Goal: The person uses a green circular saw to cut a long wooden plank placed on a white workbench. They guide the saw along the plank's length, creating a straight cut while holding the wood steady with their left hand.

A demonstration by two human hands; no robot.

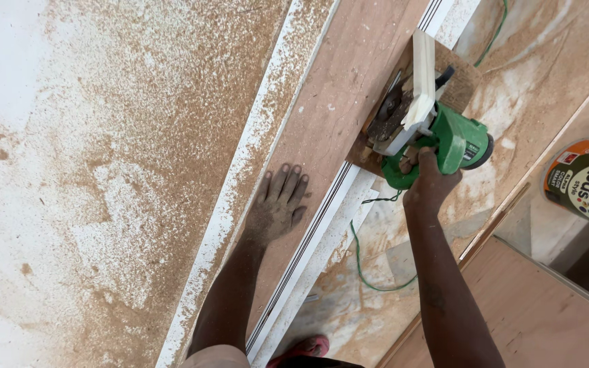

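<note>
My left hand lies flat, fingers spread, on a long brown wooden board that runs diagonally across the view. My right hand grips the handle of a green electric circular saw sitting at the board's right edge. A pale strip of wood stands up beside the saw's blade housing. The saw's green cord trails down over the floor.
Sawdust covers the white floor on the left. White grooved trim strips lie along the board. A paint bucket stands at the right edge, and plywood sheets lie at lower right. A red sandal shows at the bottom.
</note>
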